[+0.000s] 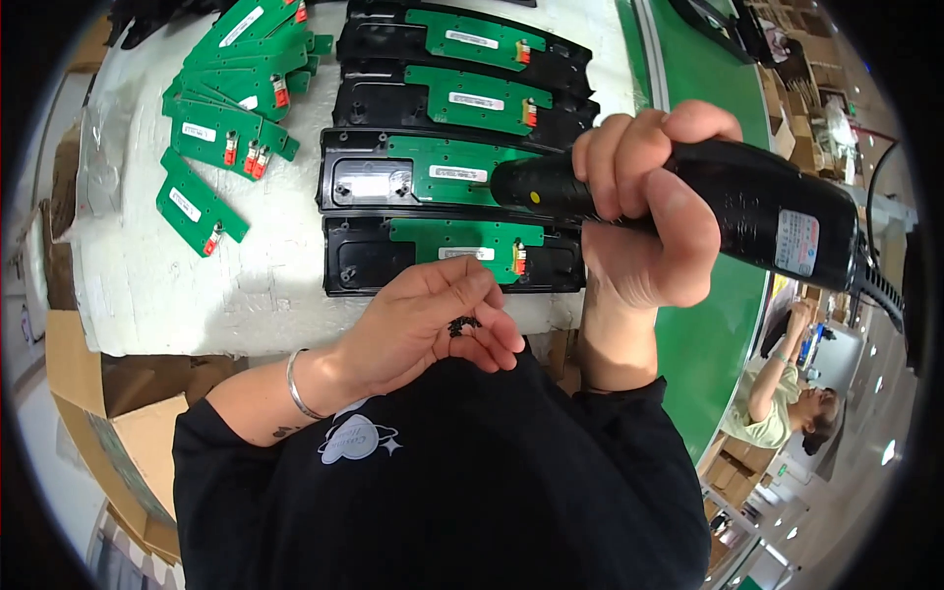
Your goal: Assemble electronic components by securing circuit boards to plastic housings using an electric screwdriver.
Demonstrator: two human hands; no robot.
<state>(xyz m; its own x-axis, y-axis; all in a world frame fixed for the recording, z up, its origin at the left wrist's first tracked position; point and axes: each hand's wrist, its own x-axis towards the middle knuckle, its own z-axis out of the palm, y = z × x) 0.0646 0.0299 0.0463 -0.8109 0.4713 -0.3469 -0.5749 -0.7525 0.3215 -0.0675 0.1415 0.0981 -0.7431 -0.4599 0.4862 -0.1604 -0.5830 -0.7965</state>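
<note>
My right hand (669, 231) grips a black corded electric screwdriver (762, 211), held nearly level with its nose to the left. The nose is over the green circuit board (433, 182) in the second-nearest black plastic panel (366, 182); the bit's contact with a screw is hard to make out. My left hand (418, 320) is cupped just in front of the nearest panel (369, 256), with a small heap of black screws (463, 325) in its curled fingers. Thumb and forefinger meet at the edge of that panel's board (472, 234).
Two more black panels with boards (472, 39) lie behind in the row. Loose green boards (202, 206) with red-and-white connectors are piled at left on the white foam surface (256, 305). A cardboard box (88, 393) stands at lower left. Another person (772, 403) sits beyond the green surface (703, 344).
</note>
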